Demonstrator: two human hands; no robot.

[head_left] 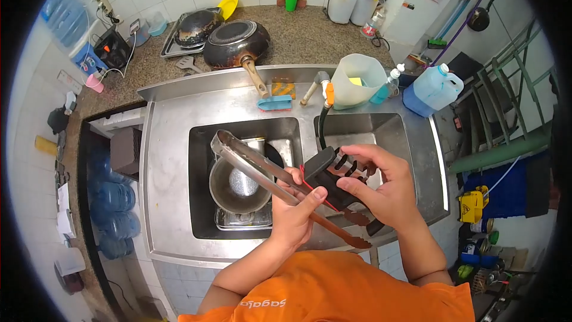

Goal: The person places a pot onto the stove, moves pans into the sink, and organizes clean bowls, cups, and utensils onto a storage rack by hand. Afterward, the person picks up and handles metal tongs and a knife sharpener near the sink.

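Metal tongs (262, 176) with scalloped brown tips lie slantwise across my left hand (292, 214), whose fingers and thumb close round them. The same hand also touches a black utensil (333, 185) with a red edge and black prongs. My right hand (387, 185) holds that utensil from the other side, fingers curled about its pronged end. Both hands are over the divider and front edge of a steel double sink (167, 203). Below and left of the tongs, a round metal pot (223, 194) sits in the left basin on other metal ware.
Behind the sink stand an upturned pan (238, 45), a blue brush (274, 103), a faucet (316, 86), a translucent container (357, 77), a soap bottle (387, 86) and a blue-liquid jug (430, 92). A dark hose (322, 128) hangs between the basins.
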